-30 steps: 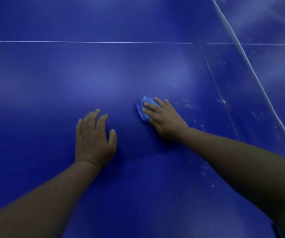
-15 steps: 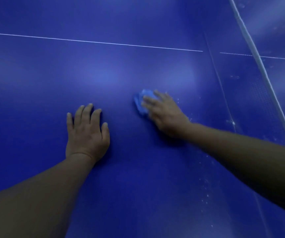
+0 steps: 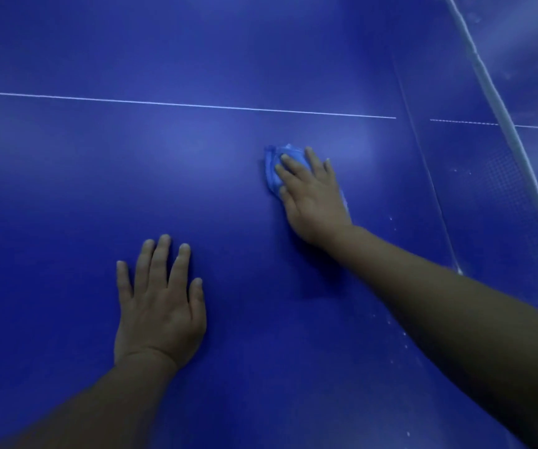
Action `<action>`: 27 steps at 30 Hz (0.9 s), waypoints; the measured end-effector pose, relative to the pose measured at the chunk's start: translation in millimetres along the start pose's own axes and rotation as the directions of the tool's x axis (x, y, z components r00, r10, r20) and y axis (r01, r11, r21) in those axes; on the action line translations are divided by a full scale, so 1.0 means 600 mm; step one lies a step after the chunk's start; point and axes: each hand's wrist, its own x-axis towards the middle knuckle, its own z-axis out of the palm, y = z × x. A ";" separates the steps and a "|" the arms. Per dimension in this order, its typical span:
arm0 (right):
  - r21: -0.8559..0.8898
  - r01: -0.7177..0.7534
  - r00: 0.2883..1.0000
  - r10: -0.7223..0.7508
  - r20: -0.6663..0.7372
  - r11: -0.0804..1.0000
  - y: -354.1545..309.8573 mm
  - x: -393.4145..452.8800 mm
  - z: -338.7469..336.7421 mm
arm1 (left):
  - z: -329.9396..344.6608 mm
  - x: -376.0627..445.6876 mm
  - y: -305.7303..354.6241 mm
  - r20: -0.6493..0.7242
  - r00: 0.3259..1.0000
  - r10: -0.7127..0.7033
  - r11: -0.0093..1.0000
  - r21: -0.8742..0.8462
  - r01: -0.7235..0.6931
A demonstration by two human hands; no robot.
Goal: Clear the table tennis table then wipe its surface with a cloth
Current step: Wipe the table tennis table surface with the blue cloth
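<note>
The blue table tennis table [image 3: 67, 196] fills the view, with a thin white centre line across it. My right hand [image 3: 314, 197] presses a crumpled light blue cloth [image 3: 274, 171] flat against the surface right of the middle; most of the cloth is hidden under my fingers and palm. My left hand [image 3: 159, 303] lies flat on the table, fingers spread, nearer to me and to the left, holding nothing.
The net [image 3: 501, 176] with its white top band [image 3: 488, 79] runs diagonally along the right side. Small white specks [image 3: 390, 218] dot the surface between my right forearm and the net.
My right hand has pushed the cloth a little farther from me. My left hand stays flat on the table. The view has shifted slightly.
</note>
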 end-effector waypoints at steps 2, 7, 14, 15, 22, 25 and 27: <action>0.005 0.133 0.991 -0.133 -0.034 0.991 -0.044 -0.016 0.027 | 0.000 0.001 0.000 -0.013 1.000 0.005 1.000 0.005 -0.005; -0.029 0.251 0.968 -0.250 0.031 0.967 -0.024 0.040 0.018 | 0.002 0.004 0.001 -0.017 1.000 0.004 1.000 0.012 -0.004; -0.039 -0.086 0.996 0.086 0.001 0.996 -0.029 0.068 0.032 | 0.006 0.003 -0.003 -0.044 0.999 0.020 1.000 0.023 -0.019; -0.022 0.036 0.999 -0.036 0.000 0.999 -0.070 0.077 0.044 | 0.007 0.004 -0.002 -0.056 0.998 0.021 1.000 0.018 -0.020; -0.129 -0.145 0.989 0.149 0.020 0.981 -0.039 0.196 0.039 | 0.012 0.005 -0.006 -0.058 0.998 0.029 0.999 0.019 -0.028; 0.006 -0.678 0.730 0.675 -0.105 0.735 0.094 0.144 0.009 | 0.011 0.007 -0.005 -0.046 0.998 0.029 1.000 0.006 -0.029; 0.046 -0.817 0.570 0.818 -0.079 0.574 0.115 0.122 -0.002 | 0.012 0.006 -0.004 -0.045 0.999 0.028 1.000 -0.006 -0.028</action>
